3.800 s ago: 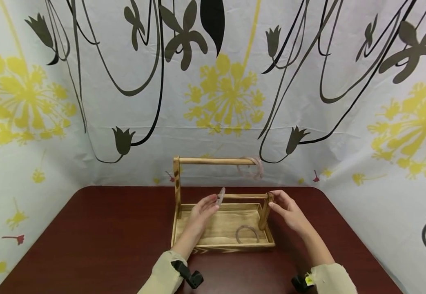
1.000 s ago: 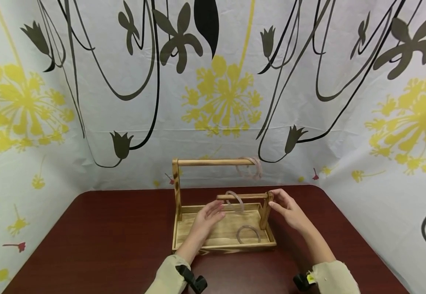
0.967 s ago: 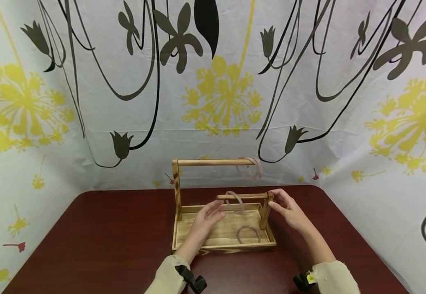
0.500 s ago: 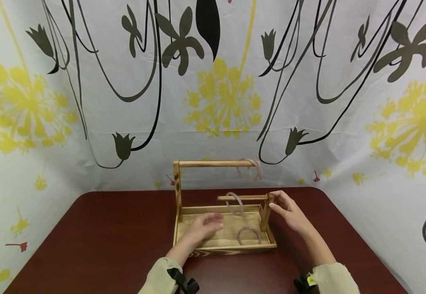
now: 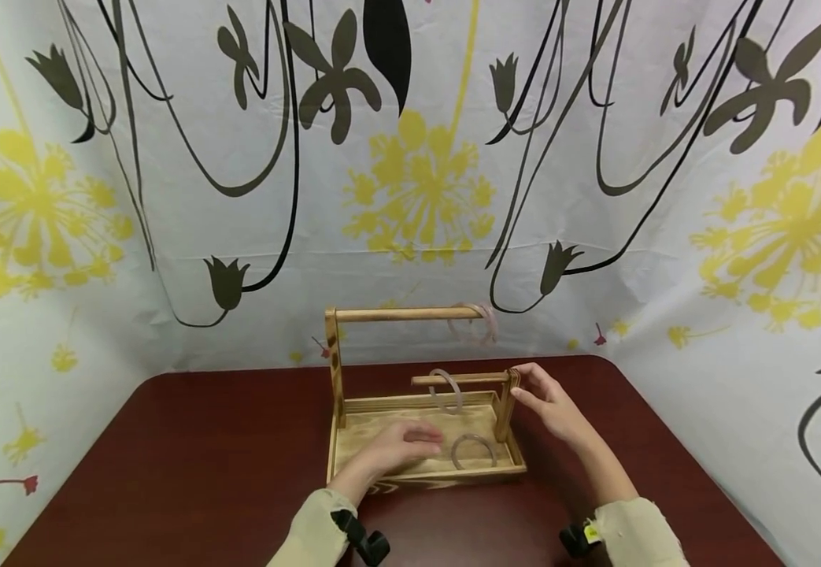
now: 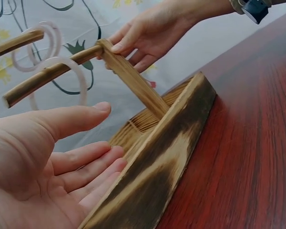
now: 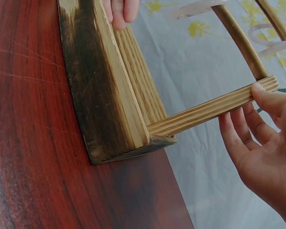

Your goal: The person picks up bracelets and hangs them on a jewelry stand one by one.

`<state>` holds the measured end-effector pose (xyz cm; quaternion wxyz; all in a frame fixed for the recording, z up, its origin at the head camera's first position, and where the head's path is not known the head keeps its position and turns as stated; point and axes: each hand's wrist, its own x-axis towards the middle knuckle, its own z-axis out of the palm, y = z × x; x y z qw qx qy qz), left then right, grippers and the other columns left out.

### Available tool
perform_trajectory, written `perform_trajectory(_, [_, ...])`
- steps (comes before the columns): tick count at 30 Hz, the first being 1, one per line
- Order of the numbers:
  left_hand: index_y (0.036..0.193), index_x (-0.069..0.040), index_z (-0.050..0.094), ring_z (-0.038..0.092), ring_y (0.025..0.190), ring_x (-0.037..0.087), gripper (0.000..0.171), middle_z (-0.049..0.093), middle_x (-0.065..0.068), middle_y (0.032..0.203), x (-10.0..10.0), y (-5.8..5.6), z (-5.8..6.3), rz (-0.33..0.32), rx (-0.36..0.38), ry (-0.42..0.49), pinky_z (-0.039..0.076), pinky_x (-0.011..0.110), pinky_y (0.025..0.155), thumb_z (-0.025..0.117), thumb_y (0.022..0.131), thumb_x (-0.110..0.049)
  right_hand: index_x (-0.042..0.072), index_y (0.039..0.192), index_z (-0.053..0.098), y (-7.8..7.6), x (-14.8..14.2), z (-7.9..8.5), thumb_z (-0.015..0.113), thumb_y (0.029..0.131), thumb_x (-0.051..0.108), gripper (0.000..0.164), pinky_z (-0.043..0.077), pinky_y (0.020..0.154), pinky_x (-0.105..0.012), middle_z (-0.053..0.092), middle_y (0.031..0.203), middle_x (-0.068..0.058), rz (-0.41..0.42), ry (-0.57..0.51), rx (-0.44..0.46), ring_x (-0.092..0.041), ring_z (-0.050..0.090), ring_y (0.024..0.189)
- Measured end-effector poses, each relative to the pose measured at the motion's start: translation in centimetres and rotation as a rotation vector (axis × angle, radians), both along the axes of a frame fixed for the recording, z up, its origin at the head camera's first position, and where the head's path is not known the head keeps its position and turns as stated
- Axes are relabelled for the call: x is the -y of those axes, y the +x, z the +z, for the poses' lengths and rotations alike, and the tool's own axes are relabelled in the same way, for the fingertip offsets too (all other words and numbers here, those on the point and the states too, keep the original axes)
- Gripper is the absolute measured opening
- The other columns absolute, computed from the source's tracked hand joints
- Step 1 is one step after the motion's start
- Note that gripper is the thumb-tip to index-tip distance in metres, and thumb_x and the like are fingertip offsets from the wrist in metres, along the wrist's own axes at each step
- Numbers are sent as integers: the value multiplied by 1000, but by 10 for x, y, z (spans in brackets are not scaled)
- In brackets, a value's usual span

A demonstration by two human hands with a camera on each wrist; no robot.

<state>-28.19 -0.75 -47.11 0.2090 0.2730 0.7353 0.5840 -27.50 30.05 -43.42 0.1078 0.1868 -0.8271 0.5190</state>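
A wooden bangle stand has a shallow tray (image 5: 445,477), a tall upper rod (image 5: 399,314) and a lower rod (image 5: 482,378). One translucent bangle (image 5: 459,394) hangs on the lower rod, and in the left wrist view that bangle (image 6: 81,78) circles the rod near its middle. Another bangle (image 5: 473,436) sits in the tray's right part. My left hand (image 5: 397,447) hovers over the tray, left of that bangle, with palm and fingers extended and holding nothing. My right hand (image 5: 555,405) grips the top of the right post (image 7: 209,112) between thumb and fingers.
Pinkish bangles (image 5: 490,324) hang at the right end of the upper rod. The stand rests on a dark red table (image 5: 226,449). A white curtain (image 5: 410,283) with floral print hangs right behind the table.
The bangle from my left hand now hangs on the lower rod. My left hand has let go and dropped down into the tray area, then right toward the lying bangle. My right hand stays put.
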Motion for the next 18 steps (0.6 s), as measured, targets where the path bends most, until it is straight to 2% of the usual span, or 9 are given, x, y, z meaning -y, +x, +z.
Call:
perform_trajectory(4, [130,8,59,63,119,36,42,65,24,128,-9,-1,-1,-17,-35,-29,54,41,99,68,93,-11,-10,125,49,-2,0,-1,55,100,2,29,48,82,-14,58,108,13,27,-18,-11,1,58,99])
perform_trajectory(9, [132,9,56,59,123,42,45,61,27,131,-20,-1,-5,-19,4,-22,53,46,100,70,90,-4,-10,125,48,0,0,-1,54,101,2,28,48,82,-15,59,109,10,33,-22,-13,1,57,98])
perform_trajectory(13, [134,5,56,56,128,42,48,58,24,137,-26,-3,-5,-16,25,-38,51,50,102,71,89,-2,-8,126,49,-1,0,0,53,101,2,27,48,82,-16,59,110,3,16,-15,0,3,56,97])
perform_trajectory(18, [136,4,54,55,130,40,53,58,22,139,-31,-5,-6,-16,34,-53,49,49,105,74,87,-1,-8,126,49,-2,0,1,54,101,3,28,48,82,-15,59,111,3,8,-8,9,3,56,97])
